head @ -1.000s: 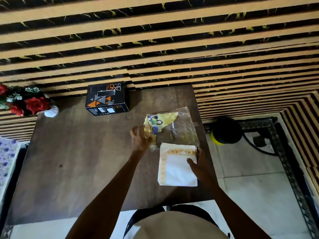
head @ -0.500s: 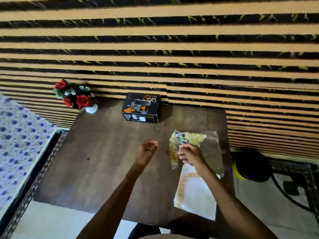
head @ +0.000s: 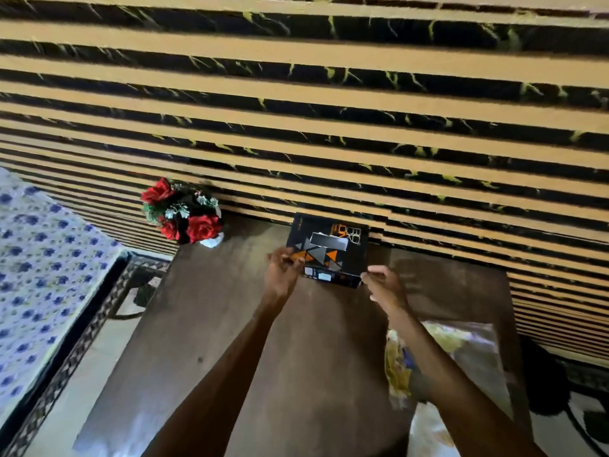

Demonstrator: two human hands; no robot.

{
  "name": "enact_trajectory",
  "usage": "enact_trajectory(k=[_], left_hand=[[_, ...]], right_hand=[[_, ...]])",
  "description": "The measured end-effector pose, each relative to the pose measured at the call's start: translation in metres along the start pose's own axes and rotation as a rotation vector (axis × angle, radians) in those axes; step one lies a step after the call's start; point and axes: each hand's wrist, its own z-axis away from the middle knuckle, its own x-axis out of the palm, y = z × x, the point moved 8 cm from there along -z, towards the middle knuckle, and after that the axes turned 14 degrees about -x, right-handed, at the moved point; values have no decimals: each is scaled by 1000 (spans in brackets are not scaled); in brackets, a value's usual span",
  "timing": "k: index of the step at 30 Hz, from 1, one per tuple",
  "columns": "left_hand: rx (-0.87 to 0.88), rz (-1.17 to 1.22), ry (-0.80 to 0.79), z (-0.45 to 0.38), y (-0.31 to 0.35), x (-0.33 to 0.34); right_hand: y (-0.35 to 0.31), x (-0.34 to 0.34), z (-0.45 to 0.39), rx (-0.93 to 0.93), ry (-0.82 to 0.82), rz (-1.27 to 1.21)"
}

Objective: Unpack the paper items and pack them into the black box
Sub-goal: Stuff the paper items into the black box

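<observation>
The black box (head: pixel 329 249), printed with orange and grey triangles, stands closed at the far edge of the brown table (head: pixel 214 324), against the striped wall. My left hand (head: pixel 283 272) is at the box's near left corner, fingers curled and touching it. My right hand (head: pixel 384 285) is at its near right corner, fingers apart, just beside it. The clear plastic bag with yellow printed paper items (head: pixel 398 367) lies on the table's right side, partly hidden by my right forearm. White paper (head: pixel 428 433) lies below it near the table's front edge.
A vase of red flowers (head: pixel 184 216) stands at the table's far left corner. A bed with a blue-flowered sheet (head: pixel 36 275) and a metal frame lies to the left. A dark round object (head: pixel 543 380) sits on the floor to the right.
Both hands have left the plastic bag and white paper and reached forward to the black box. The view has swung up and to the right.
</observation>
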Motion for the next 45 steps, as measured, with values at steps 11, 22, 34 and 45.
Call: enact_trajectory(k=[11,22,34,45], left_hand=[[-165,78,-141,-39,15,7],[-194,57,-238,111,-71,-50],[-148,-188,-45,196,-165,-75],[635,-1352,-294,220,-120,33]], right_hand=[[-23,25,-5,-80,-13,58],[30,23,145,-60,26,28],[111,24,252,-34,-144,92],[79,27,209,-426,-616,648]])
